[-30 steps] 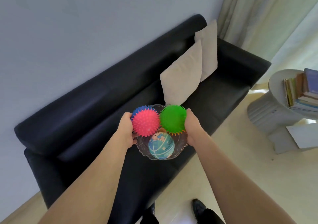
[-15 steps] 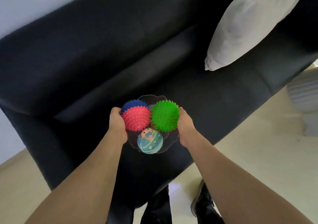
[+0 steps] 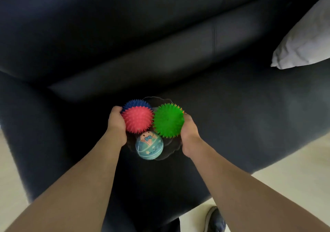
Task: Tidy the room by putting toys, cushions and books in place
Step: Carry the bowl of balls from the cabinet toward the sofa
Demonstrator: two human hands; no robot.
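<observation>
A clear scalloped bowl (image 3: 169, 151) full of toy balls is low over the black sofa seat (image 3: 241, 117). My left hand (image 3: 117, 124) grips its left rim and my right hand (image 3: 189, 130) grips its right rim. Inside sit a pink spiky ball (image 3: 138, 119), a green spiky ball (image 3: 168, 120), a blue spiky ball (image 3: 136, 104) half hidden behind the pink one, and a smooth light-blue ball with a cartoon figure (image 3: 149, 146) at the front. An orange ball barely shows behind the green one.
A pale cushion (image 3: 307, 40) leans on the sofa back (image 3: 125, 26) at the far right. Light floor (image 3: 285, 169) runs along the sofa's front edge, and my shoe (image 3: 214, 221) stands at the bottom.
I have leaned in and down towards the sofa, so the seat fills the view and the bowl has come lower over it. Both hands keep their hold on the rim.
</observation>
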